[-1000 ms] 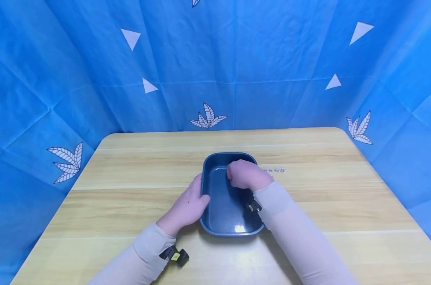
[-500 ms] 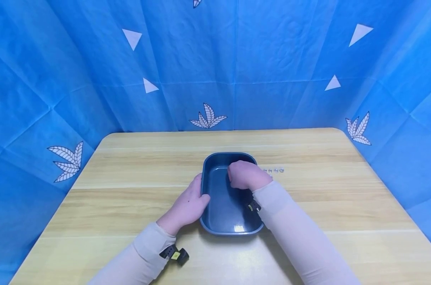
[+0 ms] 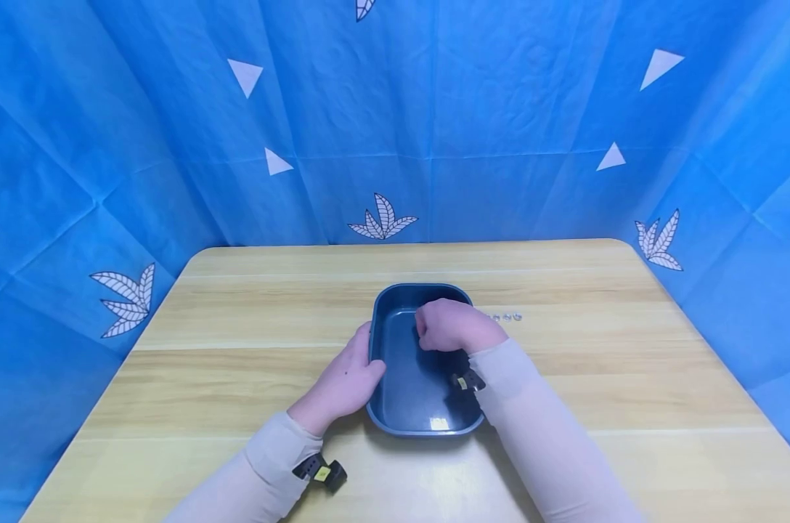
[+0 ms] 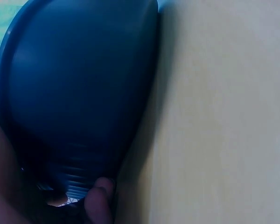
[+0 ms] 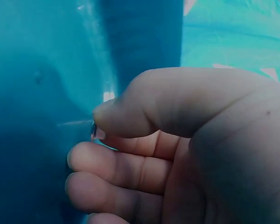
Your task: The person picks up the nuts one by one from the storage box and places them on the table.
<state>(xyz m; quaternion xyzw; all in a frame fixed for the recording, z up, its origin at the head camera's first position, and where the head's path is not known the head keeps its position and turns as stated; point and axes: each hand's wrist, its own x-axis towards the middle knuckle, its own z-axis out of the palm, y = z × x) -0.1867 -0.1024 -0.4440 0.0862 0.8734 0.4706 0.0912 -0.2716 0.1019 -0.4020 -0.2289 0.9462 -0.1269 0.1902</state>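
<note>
A dark blue rectangular bin (image 3: 408, 385) with rounded corners stands on the wooden table. My left hand (image 3: 343, 381) grips its left wall, thumb at the rim and fingers along the outside; the left wrist view shows fingertips (image 4: 99, 203) against the bin's outer side. Inside the bin's upper right part is my right hand (image 3: 452, 325), knuckles up. The right wrist view has its thumb and forefinger pinching a small, clear, shiny piece (image 5: 97, 133) like a faceted gem, with the other fingers curled below. In the head view that piece is hidden under the hand.
Several small clear shiny pieces (image 3: 507, 317) lie in a row on the table (image 3: 604, 334), just right of the bin, partly covered by my right hand. A blue patterned curtain (image 3: 428, 123) stands behind the table and along both sides.
My right hand has tilted slightly within the bin, with a small gap now visible under its fingers. The left hand and the bin stay put; the head view shifts slightly.
</note>
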